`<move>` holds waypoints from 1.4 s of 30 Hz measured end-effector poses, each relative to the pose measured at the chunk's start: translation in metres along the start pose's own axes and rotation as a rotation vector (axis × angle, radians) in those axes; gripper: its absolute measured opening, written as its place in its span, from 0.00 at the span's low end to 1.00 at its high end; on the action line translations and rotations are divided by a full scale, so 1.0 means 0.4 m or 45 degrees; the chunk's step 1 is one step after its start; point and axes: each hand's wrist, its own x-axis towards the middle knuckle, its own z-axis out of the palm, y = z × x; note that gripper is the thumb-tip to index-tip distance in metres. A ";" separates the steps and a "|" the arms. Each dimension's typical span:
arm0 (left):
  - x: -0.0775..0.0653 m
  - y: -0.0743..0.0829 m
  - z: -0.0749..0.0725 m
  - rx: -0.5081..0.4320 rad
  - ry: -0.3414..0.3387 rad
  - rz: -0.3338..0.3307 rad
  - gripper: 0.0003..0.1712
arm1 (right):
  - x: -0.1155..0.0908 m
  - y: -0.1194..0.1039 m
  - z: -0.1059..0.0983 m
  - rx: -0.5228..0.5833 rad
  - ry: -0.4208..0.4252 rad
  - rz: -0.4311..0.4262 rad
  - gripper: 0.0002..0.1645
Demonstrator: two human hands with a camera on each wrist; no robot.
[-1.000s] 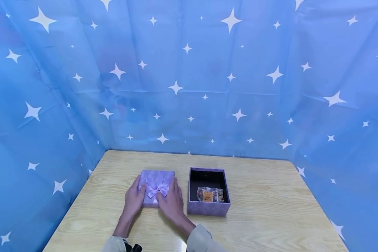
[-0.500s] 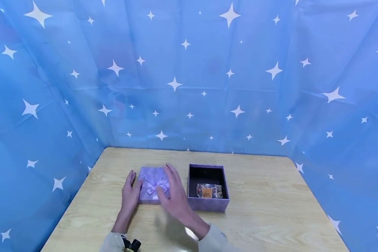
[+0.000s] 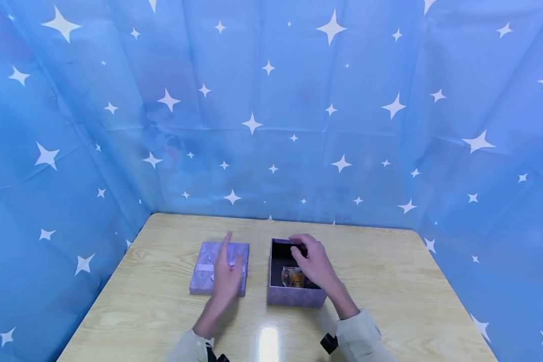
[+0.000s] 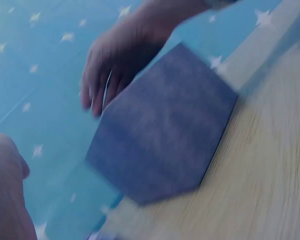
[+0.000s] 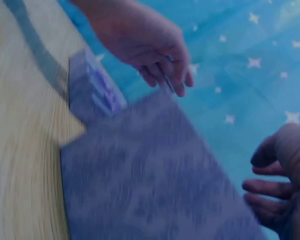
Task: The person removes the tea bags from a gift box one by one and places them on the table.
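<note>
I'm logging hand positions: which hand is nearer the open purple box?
Right. The right hand is at the top of the open purple box; the left hand is off to its left, overlapping the bow-topped lid in the head view.

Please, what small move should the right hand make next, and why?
Perhaps the right hand should reach down toward the orange-labelled packet: the hand hangs over the open purple box, appears to hold nothing, and the packet lies inside, partly visible.
</note>
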 end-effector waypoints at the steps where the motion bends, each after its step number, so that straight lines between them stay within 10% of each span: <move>1: -0.004 0.008 0.020 -0.017 -0.050 -0.018 0.41 | -0.004 0.012 -0.005 -0.014 -0.040 0.003 0.17; 6: -0.016 0.015 0.103 -0.048 -0.224 -0.145 0.41 | -0.019 0.047 -0.009 -0.222 -0.247 -0.037 0.19; 17: -0.007 0.000 0.178 -0.178 -0.306 -0.358 0.46 | -0.015 0.051 0.012 -0.835 -0.520 -0.097 0.36; 28: -0.016 0.015 0.187 -0.372 -0.364 -0.390 0.40 | -0.020 0.051 0.033 -0.974 -0.434 -0.136 0.17; 42: -0.016 0.048 0.202 -0.394 -0.328 -0.322 0.34 | -0.005 0.063 0.046 -1.054 -0.386 -0.142 0.17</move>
